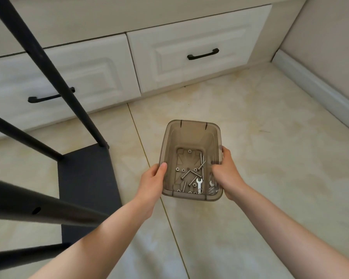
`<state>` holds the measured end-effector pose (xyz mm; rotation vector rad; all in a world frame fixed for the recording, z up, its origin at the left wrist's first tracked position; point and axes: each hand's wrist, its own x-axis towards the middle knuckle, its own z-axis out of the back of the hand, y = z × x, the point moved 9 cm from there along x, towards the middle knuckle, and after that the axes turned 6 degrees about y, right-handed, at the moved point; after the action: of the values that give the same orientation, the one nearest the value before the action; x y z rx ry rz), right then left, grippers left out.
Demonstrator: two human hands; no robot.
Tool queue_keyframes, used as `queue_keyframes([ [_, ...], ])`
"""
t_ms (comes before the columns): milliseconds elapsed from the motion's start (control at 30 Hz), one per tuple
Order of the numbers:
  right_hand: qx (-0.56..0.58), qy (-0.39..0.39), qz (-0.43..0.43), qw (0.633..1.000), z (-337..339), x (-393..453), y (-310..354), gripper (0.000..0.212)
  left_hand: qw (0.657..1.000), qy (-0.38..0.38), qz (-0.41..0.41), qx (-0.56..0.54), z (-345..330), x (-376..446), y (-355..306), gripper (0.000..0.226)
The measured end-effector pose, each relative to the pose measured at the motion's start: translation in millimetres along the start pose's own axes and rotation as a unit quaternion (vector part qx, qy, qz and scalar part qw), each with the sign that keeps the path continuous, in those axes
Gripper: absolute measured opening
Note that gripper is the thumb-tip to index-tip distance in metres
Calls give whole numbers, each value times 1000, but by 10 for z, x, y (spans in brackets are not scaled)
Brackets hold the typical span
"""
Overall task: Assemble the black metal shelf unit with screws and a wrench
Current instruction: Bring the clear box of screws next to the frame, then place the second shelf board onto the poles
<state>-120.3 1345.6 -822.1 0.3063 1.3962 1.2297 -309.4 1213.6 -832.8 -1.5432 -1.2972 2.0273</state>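
A translucent brown plastic bin is held above the tiled floor. My left hand grips its left rim, thumb over the edge. My right hand grips the right rim, thumb inside. On the bin's bottom lie several silver screws, several nuts and a small flat silver wrench. The black metal shelf unit stands at the left: a flat black panel on the floor with round black posts rising from it toward me. One post shows a screw hole.
White cabinet drawers with black handles run along the back. A pale baseboard lines the right wall. Beige tiled floor spreads to the right of the bin.
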Motion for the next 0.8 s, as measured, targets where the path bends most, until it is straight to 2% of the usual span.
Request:
queue_keyframes([
  [300,-16,-10,12,1000,-23,-44,48,69,1000,17,-17,3,7,-90,-37,18],
  [333,-28,-14,15,999,-17,-72,63,71,999,26,-19,4,-5,-141,-54,20],
  [433,-75,-43,36,996,49,-211,188,73,999,23,-29,15,54,-305,-140,45],
  [500,-112,-66,59,990,93,-351,320,71,998,20,-33,43,144,-415,-192,51],
  [600,-145,-88,118,978,90,-626,590,54,993,47,-42,101,245,-652,-241,53],
  [667,-157,-71,150,973,-7,-826,782,47,990,56,-48,123,336,-860,-253,47],
  [800,-210,0,193,958,-362,-1291,1160,53,987,61,-37,147,599,-1337,-196,25],
])
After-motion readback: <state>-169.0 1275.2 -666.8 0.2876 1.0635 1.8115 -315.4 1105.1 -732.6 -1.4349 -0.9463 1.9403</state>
